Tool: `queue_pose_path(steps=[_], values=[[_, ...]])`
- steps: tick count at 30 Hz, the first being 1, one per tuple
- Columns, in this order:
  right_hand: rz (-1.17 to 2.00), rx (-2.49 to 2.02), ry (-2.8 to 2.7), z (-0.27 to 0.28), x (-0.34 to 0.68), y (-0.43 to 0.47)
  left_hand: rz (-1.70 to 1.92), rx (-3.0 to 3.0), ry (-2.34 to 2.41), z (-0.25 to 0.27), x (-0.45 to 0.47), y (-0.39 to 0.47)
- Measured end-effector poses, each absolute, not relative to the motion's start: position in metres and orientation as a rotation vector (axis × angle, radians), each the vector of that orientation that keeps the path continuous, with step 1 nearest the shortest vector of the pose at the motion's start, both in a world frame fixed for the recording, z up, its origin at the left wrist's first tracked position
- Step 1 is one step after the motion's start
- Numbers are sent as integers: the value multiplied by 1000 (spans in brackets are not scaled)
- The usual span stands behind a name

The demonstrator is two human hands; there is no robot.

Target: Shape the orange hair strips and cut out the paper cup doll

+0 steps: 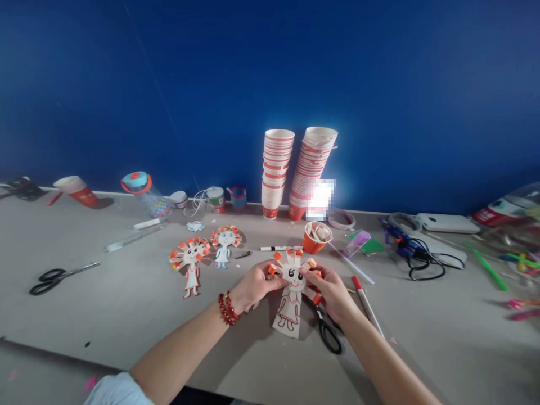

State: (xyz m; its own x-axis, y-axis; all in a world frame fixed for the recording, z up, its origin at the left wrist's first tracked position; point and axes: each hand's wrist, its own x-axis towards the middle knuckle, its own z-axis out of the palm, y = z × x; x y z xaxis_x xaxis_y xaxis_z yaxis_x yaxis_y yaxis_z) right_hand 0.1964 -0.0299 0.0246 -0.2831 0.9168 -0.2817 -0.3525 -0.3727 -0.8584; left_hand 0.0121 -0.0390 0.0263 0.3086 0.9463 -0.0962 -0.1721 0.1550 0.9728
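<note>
At your far left, a pair of scissors point(57, 280) lies flat and well apart from your hands, perhaps put there to leave you elbow room. Next come a red-dress doll point(192, 275) and a blue-dress doll point(222, 256), side by side and face up, seemingly laid out so you can see them as you work.

Your left hand point(257, 286) is nearly closed, pinching the paper doll point(291, 315) between thumb and fingers at the left of its head. Beyond it, a black-and-white marker point(278, 248) lies across the table, and an orange cup point(316, 243) stands with scraps inside, likely to keep them together. Your right hand point(333, 289) is loosely curled, thumb on the right side of the face and fingers behind the curled tabs. You probably grip both sides so the thin paper stays flat and its drawn front faces you.

A second pair of scissors point(329, 336) is just beside your right hand, blades partly hidden; a red-capped marker point(366, 304) lies further right.

The paper doll is between your hands, touching both: its head is at your thumbs, and its uncut lower end reaches toward you, below your fingers. Whether that end touches the table, you cannot tell from here.
</note>
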Motion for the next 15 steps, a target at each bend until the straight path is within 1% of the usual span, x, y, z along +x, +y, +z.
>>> queue_pose_path(steps=[4, 9, 15], values=[[1771, -1009, -874, 24, 198, -30, 1088, 1119, 943, 26, 13, -37], [1827, -905, -948, 26, 196, -32, 1178, 1041, 1009, 26, 14, -37], [1846, -951, -968, 27, 193, -33, 1203, 1038, 1013, 27, 14, -38]])
